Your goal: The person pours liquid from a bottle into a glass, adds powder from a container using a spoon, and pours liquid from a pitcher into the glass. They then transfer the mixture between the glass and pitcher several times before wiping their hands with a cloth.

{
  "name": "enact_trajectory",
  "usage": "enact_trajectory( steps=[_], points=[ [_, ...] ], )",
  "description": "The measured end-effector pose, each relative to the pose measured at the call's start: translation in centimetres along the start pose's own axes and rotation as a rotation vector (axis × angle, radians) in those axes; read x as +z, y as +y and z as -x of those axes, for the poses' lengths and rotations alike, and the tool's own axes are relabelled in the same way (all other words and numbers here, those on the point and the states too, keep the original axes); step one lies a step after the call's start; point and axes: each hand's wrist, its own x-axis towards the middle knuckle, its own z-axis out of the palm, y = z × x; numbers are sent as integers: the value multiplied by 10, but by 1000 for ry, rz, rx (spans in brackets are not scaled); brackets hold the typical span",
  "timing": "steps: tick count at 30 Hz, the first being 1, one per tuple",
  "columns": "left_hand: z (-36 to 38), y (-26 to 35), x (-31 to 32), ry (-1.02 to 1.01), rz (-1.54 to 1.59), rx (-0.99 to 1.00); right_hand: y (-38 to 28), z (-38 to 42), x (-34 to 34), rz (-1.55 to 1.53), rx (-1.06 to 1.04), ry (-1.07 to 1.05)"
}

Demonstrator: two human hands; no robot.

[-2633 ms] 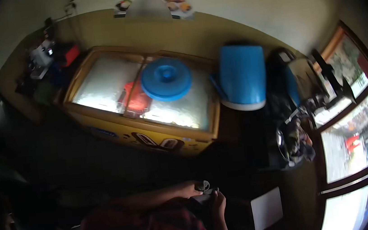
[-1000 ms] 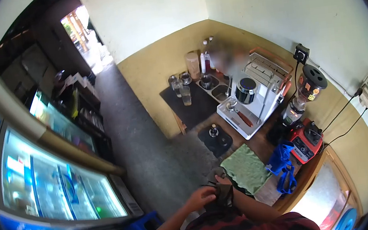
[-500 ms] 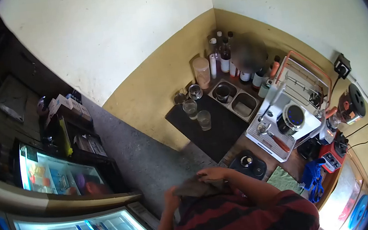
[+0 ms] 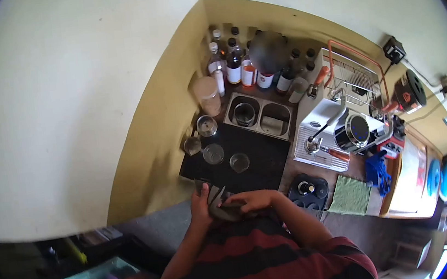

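Dark cloth-like item [image 4: 224,214] lies between left hand [image 4: 200,208] and right hand [image 4: 256,200], near side of black mat [image 4: 261,160]; long axis unclear. Both hands are partly curled, gripping opposite edges; neither is nearer.

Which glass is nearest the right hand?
Rightmost clear round glass on the flat black mat; other clear glasses stand left of it, farther from the right hand.

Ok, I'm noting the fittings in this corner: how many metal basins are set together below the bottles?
2. One metal basin holds a dark cup; the other basin adjoins it, nearer the espresso machine. Neither is hidden.
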Motion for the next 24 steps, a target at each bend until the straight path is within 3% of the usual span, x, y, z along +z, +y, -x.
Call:
enact_trajectory(
  steps=[3,6,7,10,11,14,18,19,22,23,24],
  points=[
    [-31,30,23,6,98,-24,-23,21,-8,311,255,259],
    [-53,39,49,-199,-118,2,-42,25,15,-220,-213,640],
    [-58,31,57,-218,-375,68,-73,22,33,-356,-417,744],
    [-59,18,69,-396,-679,-81,-57,23,47,-55,-72,1126],
    [-55,29,85,-406,-737,-31,-63,28,49,-111,-53,1169],
    [-66,30,91,-555,-714,-58,-66,42,55,-478,-278,1343],
    [-69,18,108,-539,-717,75,-77,34,56,28,-259,1706],
    [-71,15,114,-529,-734,132,-85,36,54,-431,-282,1582],
    [-93,6,127,-532,-772,178,-104,57,38,42,44,1452],
    [-103,4,133,-537,-787,172,-127,66,31,10,169,1470],
    [-111,4,140,-575,-753,191,-125,75,24,41,108,1513]
  ],
)
